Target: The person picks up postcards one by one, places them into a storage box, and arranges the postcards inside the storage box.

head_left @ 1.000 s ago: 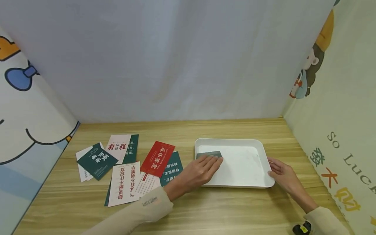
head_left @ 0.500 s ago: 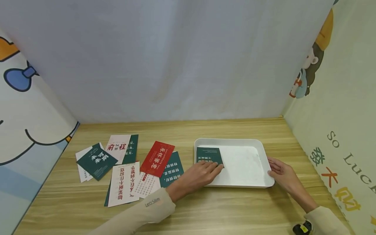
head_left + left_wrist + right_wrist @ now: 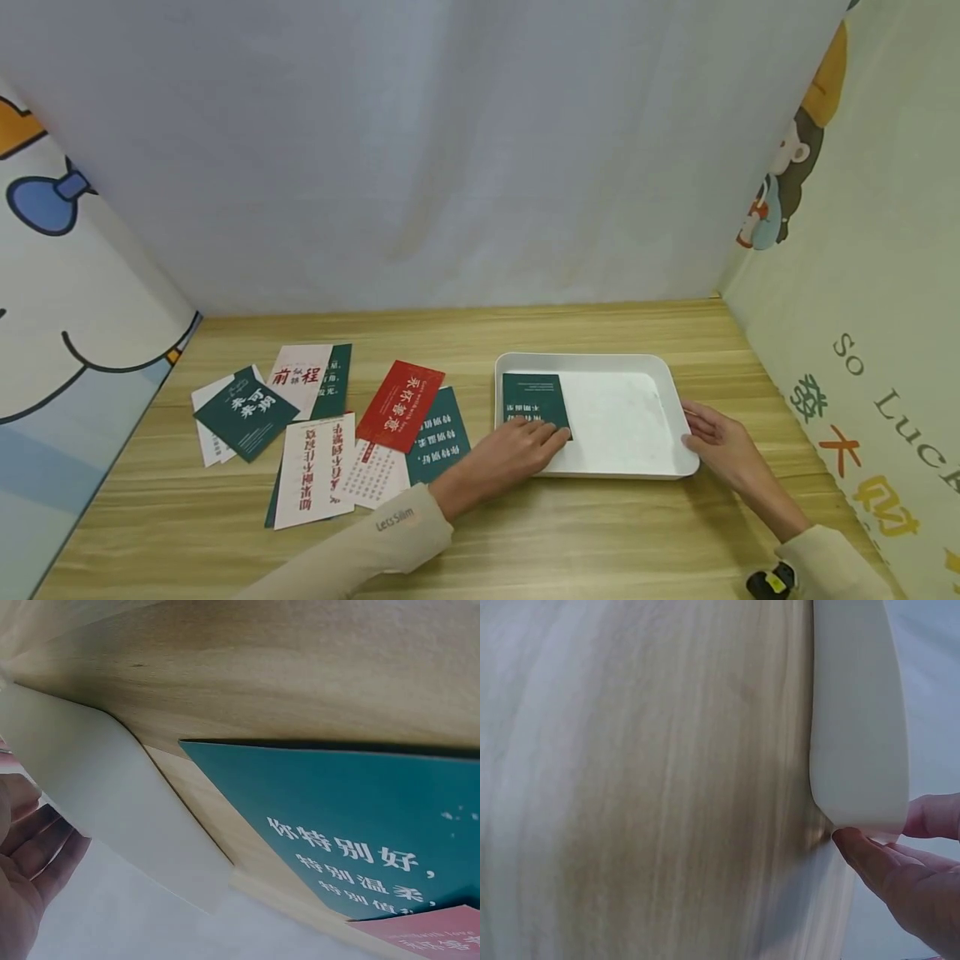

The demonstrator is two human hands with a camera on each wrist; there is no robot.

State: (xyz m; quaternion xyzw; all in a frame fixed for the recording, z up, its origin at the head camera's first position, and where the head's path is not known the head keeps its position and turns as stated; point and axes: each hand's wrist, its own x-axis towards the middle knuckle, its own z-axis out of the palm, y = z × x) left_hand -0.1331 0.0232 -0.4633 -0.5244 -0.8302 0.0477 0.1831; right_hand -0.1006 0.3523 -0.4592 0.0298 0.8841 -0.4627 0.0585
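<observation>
A white rectangular tray (image 3: 615,421) stands on the wooden table, with a dark green card (image 3: 534,393) lying at its left end. My left hand (image 3: 512,457) reaches over the near wall, its relaxed fingers resting at the card's near edge and hiding part of its white writing. In the left wrist view, the fingers (image 3: 61,866) sit inside the tray wall. My right hand (image 3: 722,440) grips the tray's right side near the front corner. The right wrist view puts the thumb (image 3: 934,816) over the rim and the other fingers outside.
Left of the tray lie several overlapping cards, among them a red card (image 3: 401,406), a green card (image 3: 438,433), a white card with red writing (image 3: 315,471) and a tilted green card (image 3: 246,412). A pale curtain (image 3: 465,150) hangs behind the table.
The green card has gone from tilted under my left fingers to flat in the tray. My left fingers have drawn back toward its near edge. The right hand keeps its place on the tray.
</observation>
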